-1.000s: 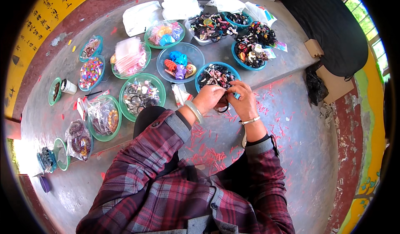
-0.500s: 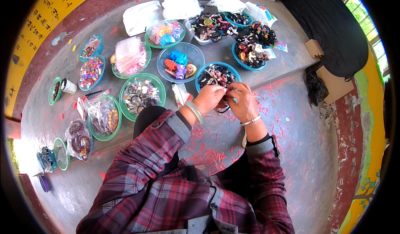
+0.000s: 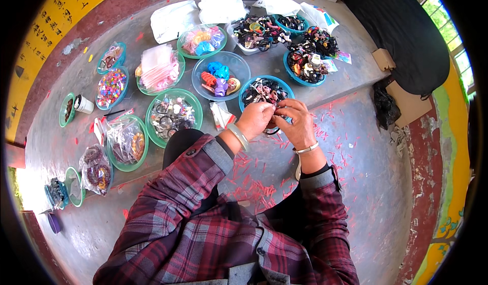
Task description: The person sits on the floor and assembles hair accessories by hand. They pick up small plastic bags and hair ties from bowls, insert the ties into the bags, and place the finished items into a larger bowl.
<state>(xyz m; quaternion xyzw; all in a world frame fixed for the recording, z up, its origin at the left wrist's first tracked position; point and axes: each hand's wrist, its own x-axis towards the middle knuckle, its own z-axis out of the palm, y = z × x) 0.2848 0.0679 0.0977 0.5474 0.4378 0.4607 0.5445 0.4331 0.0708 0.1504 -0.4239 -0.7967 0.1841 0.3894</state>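
My left hand (image 3: 255, 120) and my right hand (image 3: 299, 126) meet fingertip to fingertip above the near edge of a blue bowl (image 3: 241, 96). Both pinch a black hair tie (image 3: 273, 131), whose dark loop shows under the fingers; the rest of it is hidden. Dark and pink hair ties (image 3: 265, 90) fill the bowl behind my hands. To the left of my wrist lies a small white and red packet (image 3: 221, 115).
A clear bowl (image 3: 195, 86) of coloured pieces and a green bowl (image 3: 200, 116) of packaged items stand to the left. Another blue bowl (image 3: 288, 73) of hair ties sits at the back right. Red scraps (image 3: 256, 192) litter the grey surface. A cardboard piece (image 3: 412, 104) lies far right.
My right hand's fingers have shifted and spread a little, with its index finger reaching further over. Both hands remain together at almost the same spot, and the bowls have not moved.
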